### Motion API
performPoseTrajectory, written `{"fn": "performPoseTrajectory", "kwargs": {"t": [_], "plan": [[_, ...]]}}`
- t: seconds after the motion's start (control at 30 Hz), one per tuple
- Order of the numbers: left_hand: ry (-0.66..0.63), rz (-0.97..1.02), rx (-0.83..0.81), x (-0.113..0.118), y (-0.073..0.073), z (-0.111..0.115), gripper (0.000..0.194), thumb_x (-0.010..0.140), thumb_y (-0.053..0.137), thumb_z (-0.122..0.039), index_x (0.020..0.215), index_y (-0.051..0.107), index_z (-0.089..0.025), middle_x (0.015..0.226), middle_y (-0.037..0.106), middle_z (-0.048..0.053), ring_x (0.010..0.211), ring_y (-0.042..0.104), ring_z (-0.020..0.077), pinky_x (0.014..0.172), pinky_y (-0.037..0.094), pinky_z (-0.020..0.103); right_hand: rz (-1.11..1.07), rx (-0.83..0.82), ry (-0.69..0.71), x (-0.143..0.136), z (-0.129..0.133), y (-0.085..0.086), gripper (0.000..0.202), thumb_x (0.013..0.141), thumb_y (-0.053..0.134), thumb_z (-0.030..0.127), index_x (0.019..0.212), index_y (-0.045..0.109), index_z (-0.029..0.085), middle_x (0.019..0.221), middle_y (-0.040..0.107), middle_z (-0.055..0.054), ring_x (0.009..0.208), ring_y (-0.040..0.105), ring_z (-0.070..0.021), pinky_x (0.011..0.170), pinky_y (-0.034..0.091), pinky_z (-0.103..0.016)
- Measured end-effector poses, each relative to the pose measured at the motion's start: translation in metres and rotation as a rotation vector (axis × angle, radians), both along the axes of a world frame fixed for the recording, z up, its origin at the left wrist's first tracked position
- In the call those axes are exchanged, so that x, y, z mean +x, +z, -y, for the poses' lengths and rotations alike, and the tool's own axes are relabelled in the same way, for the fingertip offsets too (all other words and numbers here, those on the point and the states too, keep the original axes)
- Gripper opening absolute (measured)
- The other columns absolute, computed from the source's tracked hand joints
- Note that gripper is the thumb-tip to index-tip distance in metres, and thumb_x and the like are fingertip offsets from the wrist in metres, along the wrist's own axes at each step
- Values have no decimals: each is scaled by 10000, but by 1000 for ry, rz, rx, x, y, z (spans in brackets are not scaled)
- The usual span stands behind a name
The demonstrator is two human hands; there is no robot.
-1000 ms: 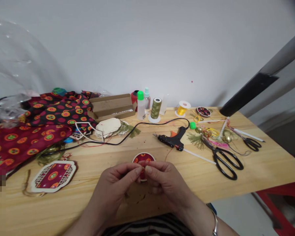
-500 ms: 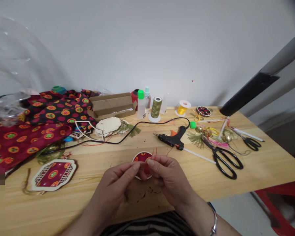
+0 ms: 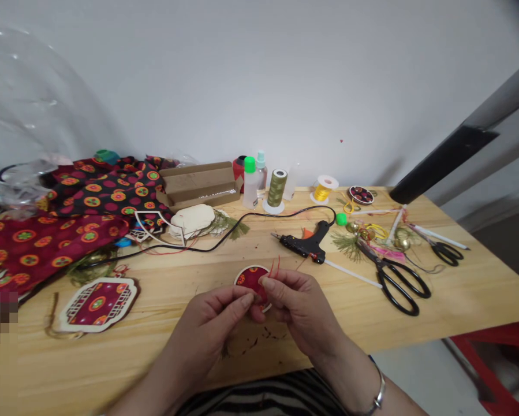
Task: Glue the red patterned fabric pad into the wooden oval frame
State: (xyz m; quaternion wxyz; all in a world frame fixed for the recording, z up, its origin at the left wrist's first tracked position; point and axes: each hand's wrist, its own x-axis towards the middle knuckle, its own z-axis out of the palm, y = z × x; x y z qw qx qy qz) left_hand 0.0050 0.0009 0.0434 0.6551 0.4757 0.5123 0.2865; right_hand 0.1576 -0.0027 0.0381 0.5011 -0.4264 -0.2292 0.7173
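A round wood-rimmed piece with dark red patterned fabric (image 3: 251,277) lies on the table, partly covered by my fingers. Above its lower edge, my left hand (image 3: 220,315) pinches with thumb and forefinger; what lies between them is too small to make out. My right hand (image 3: 296,306) is closed in a pinch on a thin red cord (image 3: 275,267), whose two ends stick up past the fingertips. The fingertips of both hands are close together. A larger framed ornament with red fabric (image 3: 98,305) lies at the left.
Beyond my hands lies a black glue gun (image 3: 303,245) with its cable. Black-handled scissors (image 3: 400,286) are at the right. Bottles, an olive thread spool (image 3: 277,189) and a cardboard box (image 3: 198,185) stand along the wall. Patterned fabric (image 3: 55,242) is heaped at the left.
My left fingertips have shifted slightly right and down, uncovering more of the round piece. The right hand keeps its pinch on the red cord. The whole view has shifted slightly.
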Motion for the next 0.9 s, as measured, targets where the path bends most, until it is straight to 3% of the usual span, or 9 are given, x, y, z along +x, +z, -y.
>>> {"fn": "performPoseTrajectory", "kwargs": {"t": [0.13, 0.27, 0.5, 0.67, 0.9], "plan": [[11, -33, 20, 1, 1, -1, 279, 757, 617, -429, 701, 722, -177, 423, 415, -63, 412, 264, 74, 380, 202, 180, 21, 5, 7, 0, 0, -1, 208, 651, 772, 310, 723, 726, 120, 587, 651, -11, 469, 563, -79, 473, 441, -188], [1, -63, 45, 1, 1, -1, 261, 748, 626, -407, 804, 739, -178, 493, 512, -46, 427, 325, 72, 400, 248, 178, 63, -22, -11, 0, 0, 2, 225, 614, 791, 324, 701, 724, 128, 607, 662, -17, 502, 577, -95, 519, 475, -220], [-7, -67, 49, 1, 7, -2, 257, 754, 623, -399, 797, 739, -174, 479, 560, -33, 460, 478, 104, 469, 381, 201, 93, 37, 8, 2, -7, 9, 181, 629, 779, 290, 663, 719, 122, 523, 616, 11, 454, 498, -53, 453, 363, -164], [72, -49, 63, 3, 16, -5, 224, 756, 632, -368, 730, 731, -168, 483, 570, -24, 469, 472, 103, 477, 383, 203, 100, 93, 48, 3, -12, 13, 191, 665, 744, 309, 693, 725, 122, 584, 656, -25, 505, 545, -98, 492, 408, -210], [145, 11, 76, 0, 18, -12, 183, 748, 657, -327, 718, 740, -167, 488, 602, -19, 463, 481, 97, 452, 374, 194, 96, 80, -42, 1, -20, 16, 196, 598, 790, 299, 635, 718, 121, 485, 551, 30, 429, 407, -50, 393, 276, -175]]}}
